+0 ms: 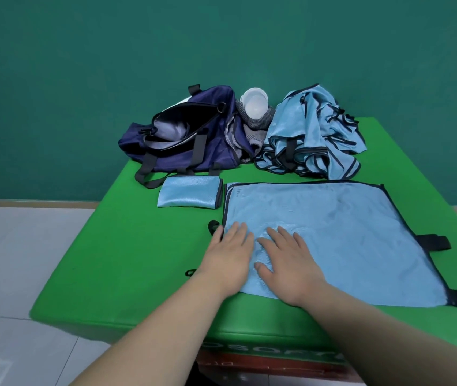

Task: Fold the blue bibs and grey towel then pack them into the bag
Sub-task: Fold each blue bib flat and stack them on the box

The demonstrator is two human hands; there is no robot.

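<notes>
1. Spread blue bib (333, 240) lies flat on the green bench (127, 260), near-right part. Long axis runs left to right; dark-trimmed edges on its far, left and right sides. Black straps (433, 242) stick out past its right edge.
2. Left hand (228, 257) palm down on the bib's near-left corner, fingers (238, 232) spread and flat, pinching nothing; its outer edge overlaps the bench just beside a small black strap loop (213, 226).
3. Right hand (285, 263) palm down on the bib just beside the left hand, fingers splayed flat, thumb pointing left, pinching nothing.
4. Folded blue bib (189, 195) sits just left of the spread one's far-left corner, apart from it. A compact rectangle, long axis left to right, dark trim at its right end.
5. Navy bag (182, 137) at the far-left of the bench, zip mouth open and facing up; pale lining shows, contents cannot be made out. Its black handles (149, 169) trail toward the folded bib.
6. Grey towel (252, 129) bunched between the bag and the bib pile, touching both; a white cup-like thing (255, 104) rests on top, open side toward the camera.
7. Pile of unfolded blue bibs (313, 135) heaped at the far-right, crumpled, dark trim looping through it; its near edge lies just behind the spread bib.
8. Teal wall (82, 65) behind; pale tiled floor (13, 260) to the left.
</notes>
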